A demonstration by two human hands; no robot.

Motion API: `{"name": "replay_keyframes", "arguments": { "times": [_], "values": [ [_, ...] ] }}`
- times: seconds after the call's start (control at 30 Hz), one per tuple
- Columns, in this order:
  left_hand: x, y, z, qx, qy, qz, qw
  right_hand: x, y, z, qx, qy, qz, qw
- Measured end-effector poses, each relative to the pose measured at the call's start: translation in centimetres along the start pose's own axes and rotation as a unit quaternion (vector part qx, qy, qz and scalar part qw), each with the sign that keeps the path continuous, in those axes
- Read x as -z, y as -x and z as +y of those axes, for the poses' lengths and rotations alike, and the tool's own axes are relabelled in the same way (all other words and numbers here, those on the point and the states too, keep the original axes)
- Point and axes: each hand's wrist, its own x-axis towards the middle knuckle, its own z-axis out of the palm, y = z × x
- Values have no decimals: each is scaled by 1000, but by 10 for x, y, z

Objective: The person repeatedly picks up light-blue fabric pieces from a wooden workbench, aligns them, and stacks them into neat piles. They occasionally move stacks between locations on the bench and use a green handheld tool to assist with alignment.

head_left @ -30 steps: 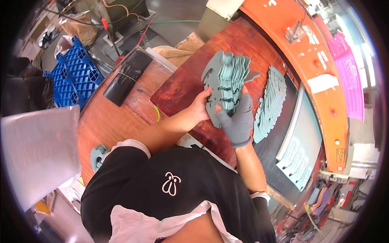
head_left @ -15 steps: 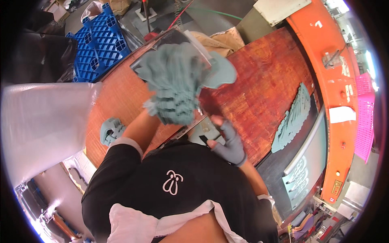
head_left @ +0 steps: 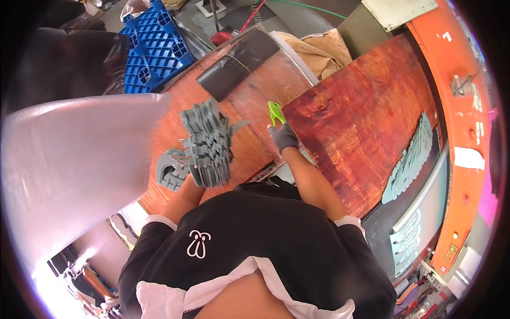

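A thick stack of grey-green cut foam pieces point(head_left: 206, 143), with notched edges, is held upright over the left part of the table. My left hand point(head_left: 193, 182) is closed on it from below, its fingers mostly hidden by the stack. My right hand point(head_left: 286, 137), in a grey glove with bare fingertips, is at the raised red board's left edge. Its fingers close round the lower end of a small bright green hand tool point(head_left: 275, 112), whose exact kind is unclear. Another small stack of grey foam pieces point(head_left: 171, 170) lies beside my left forearm.
A reddish wooden board point(head_left: 361, 117) covers the table's right side. A black sheet roll point(head_left: 236, 64) lies at the back. Fanned teal foam pieces point(head_left: 411, 159) rest at right, by an orange machine frame point(head_left: 459, 127). Translucent plastic sheeting point(head_left: 79, 159) and a blue pallet point(head_left: 154, 48) stand left.
The foam stack in my left hand has moved left and nearer, away from the black roll. My right hand has reached forward from near my body to the green tool. The view has shifted.
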Motion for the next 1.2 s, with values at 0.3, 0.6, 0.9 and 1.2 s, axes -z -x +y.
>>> {"name": "replay_keyframes", "arguments": {
  "times": [0.3,0.6,0.9,1.2],
  "values": [
    [-15,-18,20,13,-39,-18,999,15,1,-25,-104,-73,-169,977],
    [-49,-49,1,146,-142,-118,972,90,144,38,-21,-405,-335,851],
    [-154,-42,-148,385,-151,-323,851,88,406,129,-164,-565,155,794],
    [-139,171,-355,766,-177,-348,510,-7,583,1,-212,-605,551,534]
  ]
}}
